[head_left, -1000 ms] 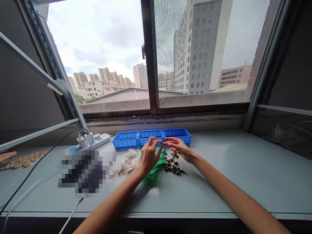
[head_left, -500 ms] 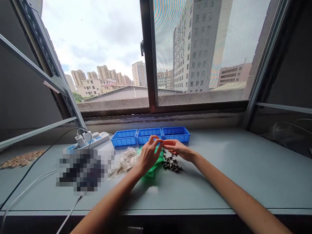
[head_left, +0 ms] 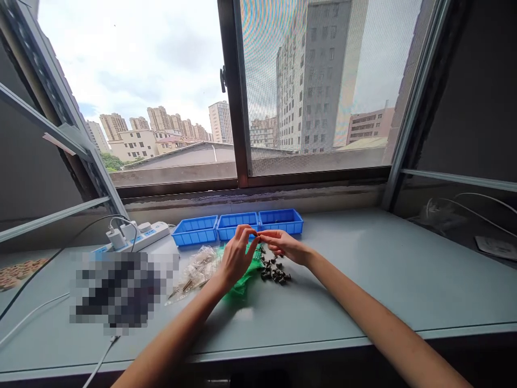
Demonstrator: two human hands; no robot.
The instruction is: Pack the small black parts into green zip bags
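My left hand (head_left: 236,256) and my right hand (head_left: 287,248) meet at the fingertips above the table, both closed in a pinch. Something tiny and dark seems to sit between the fingertips, too small to name. Below them lies a crumpled green plastic bag (head_left: 241,284), partly hidden by my left hand. Several small dark knob-like parts (head_left: 278,276) are scattered on the table, just under my right hand. Left of the green bag is a heap of clear plastic bags (head_left: 198,267) with small pieces inside.
Behind the hands stand three blue bins (head_left: 194,233) in a row against the window wall. A white power strip (head_left: 151,233) with plugs and cables lies left, near a blurred dark object (head_left: 121,291). Small tan pieces (head_left: 18,274) lie far left on the grey table (head_left: 363,269).
The whole view has swung a little to the right and tilted, so things appear further left. Both hands keep their fingertips together, with almost no change in pose.
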